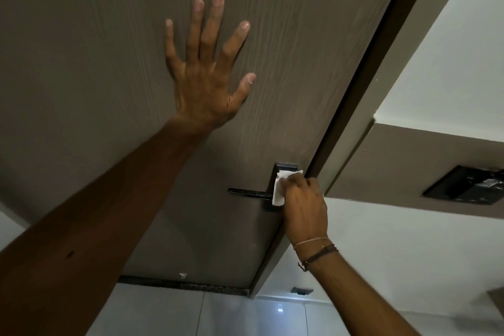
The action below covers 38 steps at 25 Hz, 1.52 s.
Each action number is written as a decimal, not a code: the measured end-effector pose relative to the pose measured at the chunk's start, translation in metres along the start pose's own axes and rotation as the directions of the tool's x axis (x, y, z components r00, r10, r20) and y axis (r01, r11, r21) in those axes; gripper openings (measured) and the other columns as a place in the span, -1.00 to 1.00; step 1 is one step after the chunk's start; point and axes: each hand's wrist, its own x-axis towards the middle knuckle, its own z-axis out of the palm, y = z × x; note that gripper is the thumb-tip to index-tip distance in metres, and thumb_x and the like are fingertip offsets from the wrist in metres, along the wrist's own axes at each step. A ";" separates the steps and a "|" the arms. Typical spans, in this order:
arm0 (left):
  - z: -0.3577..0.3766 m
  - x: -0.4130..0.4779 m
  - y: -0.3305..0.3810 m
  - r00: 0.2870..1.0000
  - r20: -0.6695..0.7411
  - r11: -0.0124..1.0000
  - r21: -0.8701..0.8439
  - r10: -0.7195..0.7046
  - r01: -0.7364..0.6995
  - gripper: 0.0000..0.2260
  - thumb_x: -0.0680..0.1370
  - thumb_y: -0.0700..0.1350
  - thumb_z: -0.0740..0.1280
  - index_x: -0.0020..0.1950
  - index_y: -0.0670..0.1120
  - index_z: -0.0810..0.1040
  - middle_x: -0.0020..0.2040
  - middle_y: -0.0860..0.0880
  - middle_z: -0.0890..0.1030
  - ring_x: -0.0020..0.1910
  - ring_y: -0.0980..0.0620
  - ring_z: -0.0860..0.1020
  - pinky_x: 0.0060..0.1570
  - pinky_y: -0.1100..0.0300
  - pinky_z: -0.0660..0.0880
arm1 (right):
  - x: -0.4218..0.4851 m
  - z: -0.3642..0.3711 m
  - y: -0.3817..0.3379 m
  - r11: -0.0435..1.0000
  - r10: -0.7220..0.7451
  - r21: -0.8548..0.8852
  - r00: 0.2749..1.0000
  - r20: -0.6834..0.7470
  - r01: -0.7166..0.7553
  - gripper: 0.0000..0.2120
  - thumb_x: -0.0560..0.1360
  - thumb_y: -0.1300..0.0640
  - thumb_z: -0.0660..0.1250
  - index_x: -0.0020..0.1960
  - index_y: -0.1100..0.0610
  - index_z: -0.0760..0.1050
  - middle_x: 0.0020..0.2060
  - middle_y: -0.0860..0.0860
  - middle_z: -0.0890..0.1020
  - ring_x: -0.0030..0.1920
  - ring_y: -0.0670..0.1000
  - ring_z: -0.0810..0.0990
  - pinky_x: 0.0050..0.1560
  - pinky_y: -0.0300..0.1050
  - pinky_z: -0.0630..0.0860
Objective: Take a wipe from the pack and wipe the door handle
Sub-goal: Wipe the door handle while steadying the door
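Observation:
A black lever door handle [246, 192] with a black backplate sits on the brown wood-grain door [95, 49], near its right edge. My right hand [302, 202] is shut on a white wipe [279, 188] and presses it against the backplate, where the lever joins it. The lever's free end points left and is uncovered. My left hand [204, 71] lies flat on the door above and left of the handle, fingers spread, holding nothing. The wipe pack is out of view.
The brown door frame [381, 68] runs along the door's right edge, next to a white wall [409, 254]. A black switch panel [463, 185] is set in a brown band on that wall. Glossy pale floor tiles [231, 314] lie below the door.

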 end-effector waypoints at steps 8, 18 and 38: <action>0.005 0.000 0.002 0.999 -0.031 1.000 -0.016 -0.009 0.009 -0.20 0.64 0.44 0.17 0.83 0.24 0.05 0.85 0.07 -0.18 0.86 -0.01 -0.16 0.78 -0.30 -0.23 | -0.010 0.016 0.003 0.982 -0.149 -0.100 0.985 0.089 0.158 -0.36 0.41 0.06 0.57 0.39 0.17 0.40 0.38 0.21 0.46 0.38 0.25 0.42 0.30 0.09 0.48; 0.004 -0.001 0.002 0.999 -0.034 1.000 -0.020 0.001 -0.001 -0.22 0.65 0.42 0.16 0.83 0.23 0.04 0.85 0.07 -0.19 0.86 0.00 -0.16 0.78 -0.29 -0.24 | -0.013 0.017 0.009 0.994 -0.054 0.104 0.993 0.100 0.043 -0.47 0.57 0.08 0.36 0.49 0.10 0.29 0.42 0.15 0.44 0.35 0.17 0.49 0.24 0.04 0.53; -0.002 0.001 0.007 1.000 0.010 1.000 -0.025 0.000 0.000 -0.22 0.68 0.36 0.17 0.82 0.26 -0.11 0.74 -0.17 0.16 0.84 0.04 -0.26 0.78 -0.27 -0.25 | 0.026 0.019 -0.022 0.901 -0.400 -0.145 0.912 0.086 0.409 -0.64 0.55 0.15 0.39 0.33 0.04 0.50 0.04 0.17 0.71 0.18 0.20 0.64 0.34 0.04 0.44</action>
